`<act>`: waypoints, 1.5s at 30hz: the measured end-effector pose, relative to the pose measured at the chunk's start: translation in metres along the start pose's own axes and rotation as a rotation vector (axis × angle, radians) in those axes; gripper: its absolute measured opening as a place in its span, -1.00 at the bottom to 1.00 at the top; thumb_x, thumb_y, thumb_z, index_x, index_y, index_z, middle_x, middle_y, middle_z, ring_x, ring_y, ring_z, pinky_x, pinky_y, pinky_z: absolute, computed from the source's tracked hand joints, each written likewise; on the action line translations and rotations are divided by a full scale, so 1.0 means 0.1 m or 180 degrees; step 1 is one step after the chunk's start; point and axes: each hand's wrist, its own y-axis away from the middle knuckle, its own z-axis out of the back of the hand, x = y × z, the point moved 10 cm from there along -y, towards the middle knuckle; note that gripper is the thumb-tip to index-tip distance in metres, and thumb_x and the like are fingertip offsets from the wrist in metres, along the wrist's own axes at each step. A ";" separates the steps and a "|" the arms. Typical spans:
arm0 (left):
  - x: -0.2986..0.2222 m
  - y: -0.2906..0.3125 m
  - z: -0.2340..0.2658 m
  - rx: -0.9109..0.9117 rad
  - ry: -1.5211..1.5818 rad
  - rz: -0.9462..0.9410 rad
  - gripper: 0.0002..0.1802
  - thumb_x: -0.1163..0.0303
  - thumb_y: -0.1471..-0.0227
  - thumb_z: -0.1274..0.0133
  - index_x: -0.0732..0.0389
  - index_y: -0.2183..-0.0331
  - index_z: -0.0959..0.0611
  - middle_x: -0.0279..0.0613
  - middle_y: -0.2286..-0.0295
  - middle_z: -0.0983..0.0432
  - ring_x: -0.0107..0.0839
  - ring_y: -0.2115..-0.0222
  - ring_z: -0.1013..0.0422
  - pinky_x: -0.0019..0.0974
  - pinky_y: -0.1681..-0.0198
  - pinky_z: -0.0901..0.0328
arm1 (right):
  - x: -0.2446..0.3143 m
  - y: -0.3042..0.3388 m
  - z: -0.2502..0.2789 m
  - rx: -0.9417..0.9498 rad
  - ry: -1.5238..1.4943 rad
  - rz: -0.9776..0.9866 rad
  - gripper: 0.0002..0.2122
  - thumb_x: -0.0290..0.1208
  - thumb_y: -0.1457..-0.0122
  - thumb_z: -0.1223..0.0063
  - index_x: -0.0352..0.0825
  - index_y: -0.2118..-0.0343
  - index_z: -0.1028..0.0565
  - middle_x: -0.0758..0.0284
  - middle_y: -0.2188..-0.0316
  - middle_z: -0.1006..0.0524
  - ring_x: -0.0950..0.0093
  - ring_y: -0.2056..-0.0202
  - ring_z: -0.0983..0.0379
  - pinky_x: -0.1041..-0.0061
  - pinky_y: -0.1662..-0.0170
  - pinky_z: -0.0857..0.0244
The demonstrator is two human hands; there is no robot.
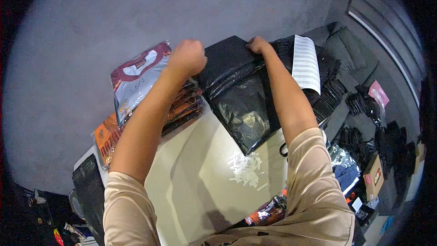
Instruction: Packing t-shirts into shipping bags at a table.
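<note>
A black plastic mailing bag (248, 116) lies at the far side of the pale table, its upper part folded or doubled over. My right hand (258, 45) is closed on the bag's far right edge. Beside the bag's far left corner, my left hand (188, 56) is curled into a fist; whatever its fingers hold is hidden. Left of the bag, a stack of clear-wrapped garments (184, 105) sits partly behind my left forearm. On top is a white shirt with a maroon collar (141, 75) in clear plastic, with an orange packed garment (105, 137) nearer me.
Small white paper strips (246, 169) lie heaped on the table (182, 177). A printed sheet (305, 64) rests over black bags at right. Shiny wrapped items (268, 210) are by my body. Farther right are a cardboard box (373, 177) and dark piles (355, 141).
</note>
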 end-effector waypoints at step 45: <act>-1.11 1.46 -0.46 0.0691 0.0653 0.0081 -0.17 0.20 -0.20 -0.16 0.71 -0.23 -0.35 0.55 -0.12 -0.45 0.31 -0.17 -0.44 0.04 -0.27 -0.37 | 0.72 1.95 0.31 -0.0014 -0.0114 0.0197 -0.31 0.26 -0.48 0.36 0.07 -0.57 -0.06 0.08 -0.58 0.03 -0.02 -0.56 0.16 -0.27 -0.52 0.23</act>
